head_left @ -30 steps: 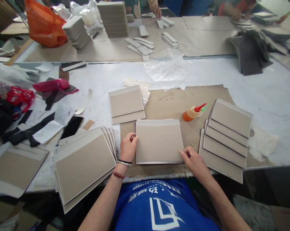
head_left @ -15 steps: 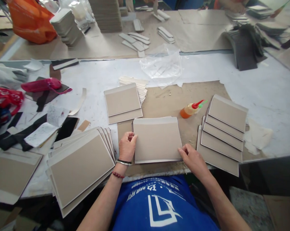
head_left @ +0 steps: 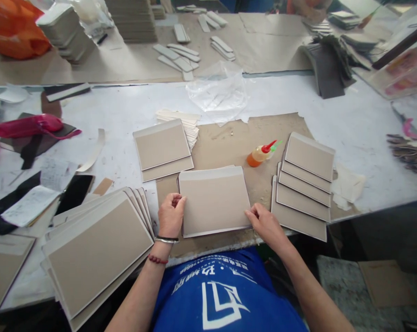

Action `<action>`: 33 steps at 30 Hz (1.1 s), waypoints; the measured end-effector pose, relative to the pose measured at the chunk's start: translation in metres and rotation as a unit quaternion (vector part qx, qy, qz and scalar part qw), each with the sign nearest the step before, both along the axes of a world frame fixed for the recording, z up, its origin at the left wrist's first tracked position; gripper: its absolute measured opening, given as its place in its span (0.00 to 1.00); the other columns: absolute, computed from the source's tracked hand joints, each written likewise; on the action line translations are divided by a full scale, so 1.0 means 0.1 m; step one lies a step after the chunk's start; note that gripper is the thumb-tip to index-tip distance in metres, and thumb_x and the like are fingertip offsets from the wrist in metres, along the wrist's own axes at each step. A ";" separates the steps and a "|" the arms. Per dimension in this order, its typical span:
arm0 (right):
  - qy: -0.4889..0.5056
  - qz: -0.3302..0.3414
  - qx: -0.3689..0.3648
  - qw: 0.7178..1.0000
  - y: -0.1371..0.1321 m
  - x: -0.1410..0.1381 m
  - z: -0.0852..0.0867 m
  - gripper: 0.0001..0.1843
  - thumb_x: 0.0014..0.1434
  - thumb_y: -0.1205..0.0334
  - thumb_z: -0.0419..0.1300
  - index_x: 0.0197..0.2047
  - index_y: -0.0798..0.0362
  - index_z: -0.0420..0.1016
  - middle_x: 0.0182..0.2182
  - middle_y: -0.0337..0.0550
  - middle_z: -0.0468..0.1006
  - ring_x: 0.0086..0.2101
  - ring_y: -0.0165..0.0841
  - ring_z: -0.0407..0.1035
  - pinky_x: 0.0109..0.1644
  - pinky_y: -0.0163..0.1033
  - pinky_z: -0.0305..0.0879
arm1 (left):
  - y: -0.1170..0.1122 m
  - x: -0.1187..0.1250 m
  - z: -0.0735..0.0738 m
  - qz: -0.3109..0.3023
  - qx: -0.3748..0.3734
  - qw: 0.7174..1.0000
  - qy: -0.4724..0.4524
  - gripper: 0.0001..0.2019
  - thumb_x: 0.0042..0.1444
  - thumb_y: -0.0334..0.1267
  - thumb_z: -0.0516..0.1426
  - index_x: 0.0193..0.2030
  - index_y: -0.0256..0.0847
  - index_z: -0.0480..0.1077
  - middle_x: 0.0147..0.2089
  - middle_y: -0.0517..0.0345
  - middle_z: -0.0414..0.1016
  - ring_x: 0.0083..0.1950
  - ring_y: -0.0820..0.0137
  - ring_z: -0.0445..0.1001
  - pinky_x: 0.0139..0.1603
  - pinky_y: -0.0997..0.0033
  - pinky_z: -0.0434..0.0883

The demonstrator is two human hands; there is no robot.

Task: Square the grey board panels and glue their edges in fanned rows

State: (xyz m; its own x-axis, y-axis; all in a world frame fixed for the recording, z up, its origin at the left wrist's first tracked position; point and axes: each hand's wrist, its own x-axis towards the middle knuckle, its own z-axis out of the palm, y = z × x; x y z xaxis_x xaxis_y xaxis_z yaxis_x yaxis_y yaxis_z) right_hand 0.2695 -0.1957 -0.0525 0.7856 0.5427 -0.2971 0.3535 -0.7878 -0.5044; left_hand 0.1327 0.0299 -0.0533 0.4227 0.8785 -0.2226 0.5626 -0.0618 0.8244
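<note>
A flat beige rectangular panel with a pale strip along its far edge lies in front of me, on top of at least one more panel whose edge peeks out. My left hand is closed at its left edge, thumb on the rim and fingers curled. At the lower right edge, my right hand pinches the panel between thumb and fingers. Beyond it stands a small squeeze bottle with orange liquid and a red nozzle, clear of both hands.
Fanned panels lie to the right, a larger fanned pile to the left, and two overlapping panels farther back beside white strips. A clear plastic bag rests mid-table. Across the table, another person's hand shows.
My view has swung a little to the right, so the tabletop appears shifted left. Both hands stay at the panel's edges, with little visible movement against it.
</note>
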 end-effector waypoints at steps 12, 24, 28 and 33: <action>-0.006 0.016 -0.053 0.998 0.03 0.01 0.05 0.11 0.57 0.56 0.49 0.25 0.50 0.55 0.22 0.37 0.64 0.23 0.30 0.58 0.28 0.34 0.48 | -0.01 -0.02 -0.01 0.001 -0.001 1.000 -0.014 0.08 0.44 0.42 0.55 0.29 0.40 0.68 0.26 0.60 0.71 0.30 0.70 0.70 0.34 0.70 0.66; -0.007 0.021 -0.039 0.999 0.02 0.01 0.03 0.11 0.57 0.57 0.49 0.25 0.50 0.54 0.22 0.37 0.64 0.24 0.31 0.59 0.29 0.34 0.49 | -0.02 -0.03 -0.04 0.007 0.002 1.000 -0.017 0.11 0.43 0.45 0.56 0.29 0.40 0.68 0.27 0.59 0.71 0.30 0.69 0.70 0.35 0.68 0.67; -0.003 0.017 -0.055 0.998 0.05 -0.01 0.07 0.11 0.58 0.59 0.49 0.26 0.50 0.55 0.23 0.38 0.65 0.26 0.31 0.60 0.31 0.34 0.49 | -0.01 -0.04 -0.04 0.005 0.005 1.000 -0.013 0.12 0.42 0.47 0.56 0.30 0.40 0.69 0.26 0.58 0.71 0.30 0.68 0.70 0.35 0.67 0.66; -0.008 0.008 -0.099 0.995 0.08 -0.03 0.15 0.09 0.59 0.60 0.50 0.28 0.51 0.59 0.25 0.38 0.67 0.26 0.30 0.59 0.29 0.34 0.46 | -0.02 -0.04 -0.04 0.000 0.011 1.000 -0.008 0.12 0.43 0.47 0.55 0.30 0.41 0.68 0.27 0.59 0.71 0.30 0.68 0.70 0.35 0.68 0.67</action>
